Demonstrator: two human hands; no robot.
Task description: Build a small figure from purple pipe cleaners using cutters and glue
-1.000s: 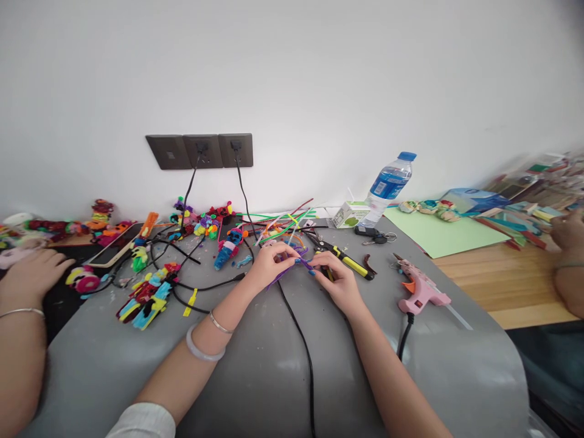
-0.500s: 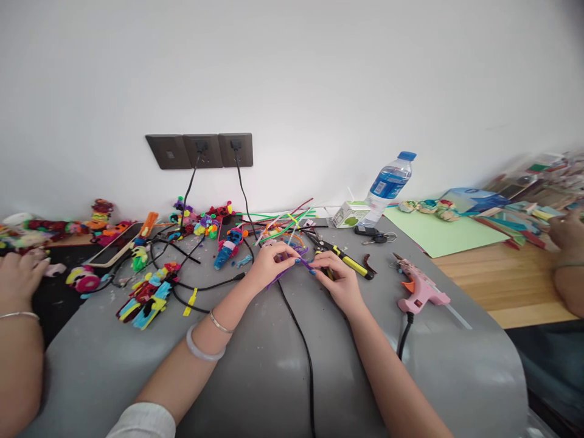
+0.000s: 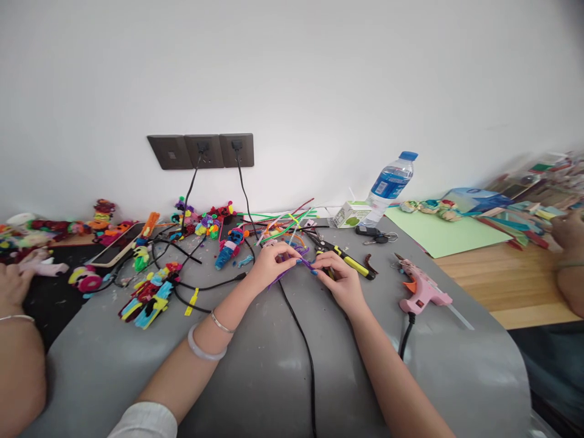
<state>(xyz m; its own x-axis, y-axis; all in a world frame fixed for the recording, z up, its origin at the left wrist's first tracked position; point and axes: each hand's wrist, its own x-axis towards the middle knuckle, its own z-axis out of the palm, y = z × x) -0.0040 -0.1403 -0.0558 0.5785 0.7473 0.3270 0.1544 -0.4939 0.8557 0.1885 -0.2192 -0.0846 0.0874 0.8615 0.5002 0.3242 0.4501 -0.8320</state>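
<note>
My left hand [image 3: 270,263] and my right hand [image 3: 340,278] meet over the grey mat [image 3: 274,365], both pinching a purple pipe cleaner [image 3: 305,263] between fingertips with blue nails. The pipe cleaner trails down to the left under my left hand. A black cable [image 3: 301,340] runs from beneath my hands toward me. Yellow-handled pliers [image 3: 343,258] lie just beyond my right hand. A pile of loose coloured pipe cleaners [image 3: 285,228] lies behind my hands.
A pink glue gun [image 3: 422,289] lies to the right, with a water bottle [image 3: 387,185], small carton [image 3: 350,214] and keys [image 3: 376,234] behind. Pipe-cleaner figures [image 3: 148,298] and a phone [image 3: 116,244] lie left. Other people's hands show at the left edge [image 3: 13,283] and right edge [image 3: 568,234].
My hands have barely moved on the purple pipe cleaner. The other person's hand at the left edge has drawn back toward the left.
</note>
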